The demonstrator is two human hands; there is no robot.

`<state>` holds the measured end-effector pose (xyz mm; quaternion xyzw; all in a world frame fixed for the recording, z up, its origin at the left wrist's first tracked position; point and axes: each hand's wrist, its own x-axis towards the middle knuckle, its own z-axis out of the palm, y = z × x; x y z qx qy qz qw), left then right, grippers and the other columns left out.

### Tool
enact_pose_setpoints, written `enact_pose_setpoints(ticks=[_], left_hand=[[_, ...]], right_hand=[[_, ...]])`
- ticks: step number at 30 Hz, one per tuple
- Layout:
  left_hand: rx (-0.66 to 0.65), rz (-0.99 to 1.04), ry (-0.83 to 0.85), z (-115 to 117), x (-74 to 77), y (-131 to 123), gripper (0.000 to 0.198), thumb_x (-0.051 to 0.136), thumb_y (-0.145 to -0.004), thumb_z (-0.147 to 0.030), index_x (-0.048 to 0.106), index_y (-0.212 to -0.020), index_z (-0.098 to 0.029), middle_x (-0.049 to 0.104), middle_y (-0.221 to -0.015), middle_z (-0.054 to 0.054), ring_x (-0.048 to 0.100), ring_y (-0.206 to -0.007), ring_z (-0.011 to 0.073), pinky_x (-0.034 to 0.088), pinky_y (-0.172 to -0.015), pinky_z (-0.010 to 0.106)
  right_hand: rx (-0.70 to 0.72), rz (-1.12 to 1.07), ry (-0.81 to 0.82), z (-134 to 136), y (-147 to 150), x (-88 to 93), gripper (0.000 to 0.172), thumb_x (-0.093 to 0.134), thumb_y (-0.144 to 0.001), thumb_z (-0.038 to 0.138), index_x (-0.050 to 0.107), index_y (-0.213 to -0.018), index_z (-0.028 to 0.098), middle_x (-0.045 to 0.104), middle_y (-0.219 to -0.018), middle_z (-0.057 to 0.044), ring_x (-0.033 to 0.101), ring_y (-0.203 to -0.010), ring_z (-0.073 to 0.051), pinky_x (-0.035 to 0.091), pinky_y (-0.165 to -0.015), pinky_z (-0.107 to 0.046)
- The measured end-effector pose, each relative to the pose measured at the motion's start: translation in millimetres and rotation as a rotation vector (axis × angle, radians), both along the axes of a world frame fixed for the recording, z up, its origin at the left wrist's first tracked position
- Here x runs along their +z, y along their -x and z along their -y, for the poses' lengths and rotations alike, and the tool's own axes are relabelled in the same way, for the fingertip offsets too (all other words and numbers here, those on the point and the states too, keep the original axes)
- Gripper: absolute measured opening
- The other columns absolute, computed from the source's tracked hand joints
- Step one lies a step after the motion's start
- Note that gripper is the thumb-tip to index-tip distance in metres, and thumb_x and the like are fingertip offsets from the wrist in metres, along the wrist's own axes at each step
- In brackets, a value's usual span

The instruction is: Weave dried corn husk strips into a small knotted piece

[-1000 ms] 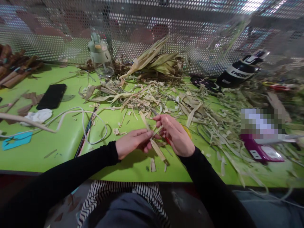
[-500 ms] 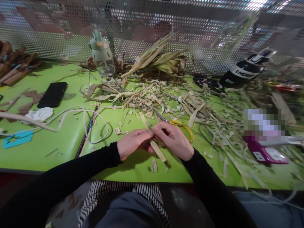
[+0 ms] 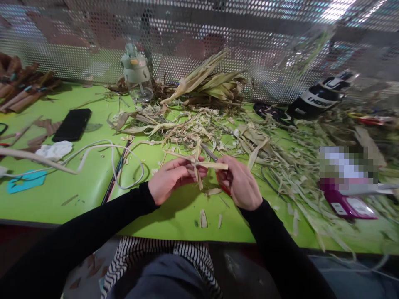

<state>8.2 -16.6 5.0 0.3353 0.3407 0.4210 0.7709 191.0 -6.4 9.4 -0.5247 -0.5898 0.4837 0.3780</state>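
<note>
My left hand (image 3: 170, 176) pinches a cross of pale, dried corn-husk strips (image 3: 198, 166) at its middle, just above the green table. One strip runs roughly sideways and the other slants toward me. My right hand (image 3: 243, 182) is curled over the handles of a pair of scissors (image 3: 209, 153), whose metal blades point up and left behind the strips. A red bit of handle shows below its fingers. The right end of the sideways strip reaches to my right fingers; whether they touch it is unclear. Small husk offcuts (image 3: 203, 219) lie in front of my hands.
Husk scraps (image 3: 193, 124) cover the table's middle and right. A husk bundle (image 3: 205, 83) leans on the perforated screen. Around stand or lie a clear bottle (image 3: 139, 79), a black bottle (image 3: 318, 97), a phone (image 3: 72, 124), a white cable (image 3: 114, 166) and a purple object (image 3: 352, 205).
My right hand has left the strips and moved right, onto the scissors' handles. The strips have turned and now show as a cross in my left hand.
</note>
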Motion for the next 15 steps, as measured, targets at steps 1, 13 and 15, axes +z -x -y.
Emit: enact_pose_setpoints(ticks=[1,13,15], left_hand=[[0.026,-0.037,-0.042,-2.4,0.3,1.1,0.030,0.055,-0.074,-0.015,0.062,-0.104,-0.012,0.071,-0.091,0.007,0.065,-0.084,0.0142,0.048,-0.083,0.029],[0.059,-1.183,-1.064,-7.0,-10.8,11.2,0.031,0.039,-0.092,-0.033,0.059,-0.079,-0.014,0.063,-0.068,0.004,0.057,-0.059,0.0136,0.041,-0.057,0.024],[0.089,-1.270,-1.154,-6.0,-13.1,9.5,0.032,0.034,-0.094,-0.032,0.059,-0.082,-0.014,0.064,-0.068,0.005,0.057,-0.056,0.0140,0.039,-0.053,0.024]], right_hand=[[0.024,0.066,-0.010,1.9,2.1,-0.4,0.043,0.033,-0.092,0.051,0.048,-0.067,0.019,0.041,-0.056,0.004,0.034,-0.044,-0.008,0.028,-0.040,-0.022],[0.125,0.606,-0.663,20.8,27.5,-6.2,0.031,0.041,-0.093,0.027,0.038,-0.062,0.020,0.040,-0.056,0.004,0.036,-0.049,-0.009,0.030,-0.051,-0.023],[0.137,0.607,-0.660,22.7,27.5,-5.3,0.032,0.040,-0.093,0.023,0.034,-0.061,0.021,0.036,-0.055,0.005,0.035,-0.048,-0.009,0.028,-0.051,-0.023]])
